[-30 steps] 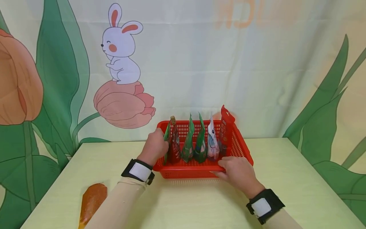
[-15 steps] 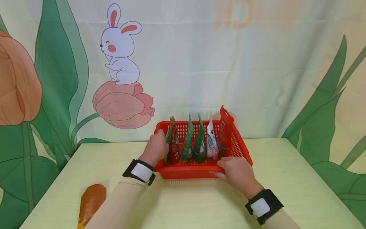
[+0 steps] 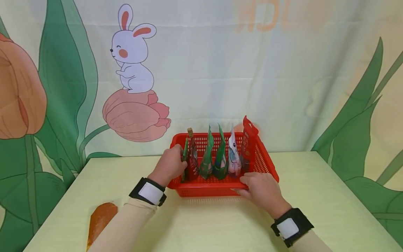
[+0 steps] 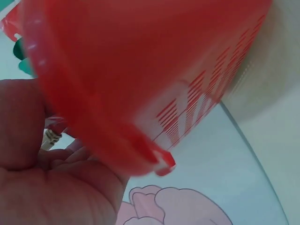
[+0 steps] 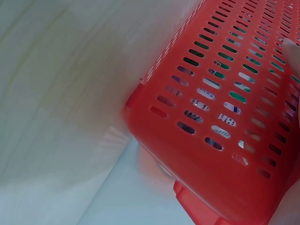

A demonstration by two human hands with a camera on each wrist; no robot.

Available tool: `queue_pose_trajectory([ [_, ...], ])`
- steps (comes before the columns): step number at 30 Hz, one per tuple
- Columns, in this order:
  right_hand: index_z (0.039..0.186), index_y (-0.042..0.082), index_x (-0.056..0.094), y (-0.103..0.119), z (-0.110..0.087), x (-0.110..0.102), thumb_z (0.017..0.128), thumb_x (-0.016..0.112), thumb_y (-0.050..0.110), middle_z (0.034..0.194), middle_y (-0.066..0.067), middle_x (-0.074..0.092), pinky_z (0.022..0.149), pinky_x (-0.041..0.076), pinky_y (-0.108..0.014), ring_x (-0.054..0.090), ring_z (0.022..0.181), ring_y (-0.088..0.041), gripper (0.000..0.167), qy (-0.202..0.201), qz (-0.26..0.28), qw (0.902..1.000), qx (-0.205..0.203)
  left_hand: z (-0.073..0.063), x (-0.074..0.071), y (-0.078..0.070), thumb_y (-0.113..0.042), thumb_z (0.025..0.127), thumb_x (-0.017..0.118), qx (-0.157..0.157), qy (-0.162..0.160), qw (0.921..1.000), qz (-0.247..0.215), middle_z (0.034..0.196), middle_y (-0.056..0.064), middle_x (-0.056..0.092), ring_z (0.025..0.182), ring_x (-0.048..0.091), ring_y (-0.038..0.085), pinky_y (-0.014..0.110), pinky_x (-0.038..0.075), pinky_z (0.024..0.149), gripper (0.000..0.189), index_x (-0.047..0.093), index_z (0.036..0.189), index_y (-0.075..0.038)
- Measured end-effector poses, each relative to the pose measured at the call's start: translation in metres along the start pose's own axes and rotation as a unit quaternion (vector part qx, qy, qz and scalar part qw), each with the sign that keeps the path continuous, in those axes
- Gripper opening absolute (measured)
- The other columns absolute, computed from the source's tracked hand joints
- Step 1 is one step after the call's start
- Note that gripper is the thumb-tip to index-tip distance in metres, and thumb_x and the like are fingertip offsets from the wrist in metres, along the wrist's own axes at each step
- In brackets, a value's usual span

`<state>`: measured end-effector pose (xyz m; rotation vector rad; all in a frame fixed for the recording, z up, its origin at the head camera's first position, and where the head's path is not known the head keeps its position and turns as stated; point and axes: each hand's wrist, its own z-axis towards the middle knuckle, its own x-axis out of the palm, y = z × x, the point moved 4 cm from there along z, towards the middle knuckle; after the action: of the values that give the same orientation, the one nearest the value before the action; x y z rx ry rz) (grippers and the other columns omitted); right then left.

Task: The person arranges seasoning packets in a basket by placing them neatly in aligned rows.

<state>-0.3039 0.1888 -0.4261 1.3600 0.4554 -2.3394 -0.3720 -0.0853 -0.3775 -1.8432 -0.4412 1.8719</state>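
A red plastic basket [image 3: 207,191] with slotted walls stands near the back of the table, holding several upright packages. My left hand [image 3: 168,165] is at its left rim, thumb and fingers parted beside a narrow green packet [image 3: 185,148]. In the left wrist view, the rim hides some of its fingertips. My right hand [image 3: 262,190] grips the front rim near the right corner. Its thumb [image 5: 291,54] lies on the outer wall in the right wrist view. Inside stand a dark red bottle [image 3: 192,161] with a corked top, green pouches [image 3: 206,159], a white pouch [image 3: 233,157] and a red pouch [image 3: 248,143].
An orange-brown, rounded loaf-like item [image 3: 102,218] lies at the front left of the table [image 3: 207,227], partly behind the left sleeve. Just behind the basket hangs a backdrop [image 3: 289,87] printed with a rabbit and tulips.
My left hand has shifted slightly left and toward me, its thumb and fingers spreading apart at the rim. The right hand and the basket keep their place.
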Motion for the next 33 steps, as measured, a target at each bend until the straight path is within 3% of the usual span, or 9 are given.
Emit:
queue_pose_trajectory([
  [8, 0.079, 0.02, 0.074, 0.0, 0.0, 0.0, 0.076, 0.087, 0.05, 0.077, 0.004, 0.073, 0.067, 0.057, -0.027, 0.061, 0.063, -0.011, 0.033, 0.0, 0.003, 1.0, 0.0, -0.014, -0.011, 0.001, 0.0, 0.085, 0.072, 0.0, -0.014, 0.9998, -0.015, 0.106, 0.018, 0.069, 0.085, 0.066, 0.028, 0.046, 0.065, 0.078, 0.036, 0.053, 0.116, -0.003],
  [17, 0.08, 0.02, 0.074, 0.0, 0.0, 0.0, 0.076, 0.087, 0.049, 0.079, 0.003, 0.074, 0.069, 0.058, -0.029, 0.063, 0.064, -0.012, 0.032, 0.002, 0.0, 1.0, 0.0, -0.029, -0.01, 0.009, -0.001, 0.089, 0.067, 0.047, -0.1, 0.9937, -0.022, 0.103, 0.015, 0.068, 0.088, 0.064, 0.027, 0.043, 0.064, 0.083, 0.031, 0.056, 0.118, -0.002],
  [28, 0.082, 0.02, 0.076, 0.0, 0.0, 0.002, 0.076, 0.088, 0.049, 0.078, 0.003, 0.074, 0.067, 0.056, -0.028, 0.061, 0.063, -0.011, 0.032, 0.009, -0.002, 0.9999, 0.006, -0.052, -0.001, 0.03, -0.002, 0.089, 0.068, 0.037, -0.142, 0.9884, -0.038, 0.121, 0.018, 0.066, 0.108, 0.065, 0.033, 0.048, 0.062, 0.088, 0.041, 0.055, 0.127, -0.001],
  [33, 0.079, 0.02, 0.073, 0.0, 0.0, 0.002, 0.076, 0.088, 0.049, 0.074, 0.005, 0.071, 0.064, 0.052, -0.025, 0.056, 0.061, -0.009, 0.032, 0.008, 0.003, 0.9999, 0.005, -0.066, -0.001, 0.042, -0.002, 0.091, 0.066, 0.03, -0.147, 0.9884, -0.026, 0.116, 0.017, 0.065, 0.108, 0.061, 0.031, 0.047, 0.062, 0.089, 0.033, 0.056, 0.122, -0.001],
])
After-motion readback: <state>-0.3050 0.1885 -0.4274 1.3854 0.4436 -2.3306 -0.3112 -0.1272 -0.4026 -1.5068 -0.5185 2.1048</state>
